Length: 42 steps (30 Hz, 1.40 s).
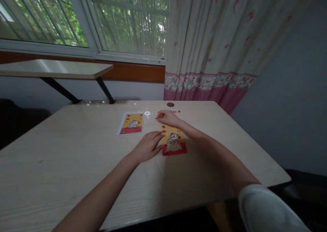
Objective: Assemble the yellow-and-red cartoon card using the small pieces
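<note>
The picture card (173, 138) lies on the desk (76, 157); the left hand (149, 146), grip open, touches its left edge; the right hand (167, 118) pinches closed near its far edge, contents unclear from here.

- This is looking like a room in a home, perhaps a study corner.
- A flowered curtain (217, 37) is hanging in the upper right, beside a window (87, 20) showing greenery (138, 27).
- A wooden desk (63, 150) is filling the lower frame, carrying a raised shelf (53, 68) at left.
</note>
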### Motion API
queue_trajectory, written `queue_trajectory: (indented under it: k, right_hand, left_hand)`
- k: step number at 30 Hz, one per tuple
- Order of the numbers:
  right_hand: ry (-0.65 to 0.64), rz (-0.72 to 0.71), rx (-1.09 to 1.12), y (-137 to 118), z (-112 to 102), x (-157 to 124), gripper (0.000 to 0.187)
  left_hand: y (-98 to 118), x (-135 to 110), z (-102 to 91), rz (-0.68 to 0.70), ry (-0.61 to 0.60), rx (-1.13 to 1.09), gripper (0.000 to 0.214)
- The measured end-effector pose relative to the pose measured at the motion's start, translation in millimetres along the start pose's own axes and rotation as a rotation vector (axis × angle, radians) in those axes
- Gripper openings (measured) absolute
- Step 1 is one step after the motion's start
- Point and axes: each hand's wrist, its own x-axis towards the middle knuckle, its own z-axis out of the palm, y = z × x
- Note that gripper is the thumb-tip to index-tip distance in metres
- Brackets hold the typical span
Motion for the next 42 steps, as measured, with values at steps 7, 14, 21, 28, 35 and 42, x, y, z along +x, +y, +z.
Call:
queue_trajectory:
  k: [7,14,21,28,35,42]
  right_hand:
    - [-0.024,0.127,0.328,-4.8,-34.5,-102.9,0.026]
    - [0.071,0.253,0.409,-17.2,-11.5,-124.8,0.033]
    - [0.191,0.218,0.416,-24.0,-0.6,-127.1,0.025]
    - [0.255,0.237,0.357,-27.3,-1.1,-129.5,0.02]
    - [0.242,0.14,0.315,-30.1,-1.8,-133.5,0.021]
    - [0.265,-0.023,0.034,-31.2,-4.6,-135.9,0.027]
  left_hand:
    - [8.6,11.5,-5.1,-0.073,0.112,-0.17,0.026]
    - [26.7,19.9,-5.8,-0.261,0.196,-0.407,0.018]
    - [35.0,20.1,-9.4,-0.253,0.146,-0.456,0.016]
    - [34.0,21.0,-4.0,-0.291,0.155,-0.557,0.013]
    - [29.0,23.5,1.0,-0.43,0.268,-0.747,0.017]
    - [30.3,24.1,2.8,-0.431,0.261,-0.894,0.017]
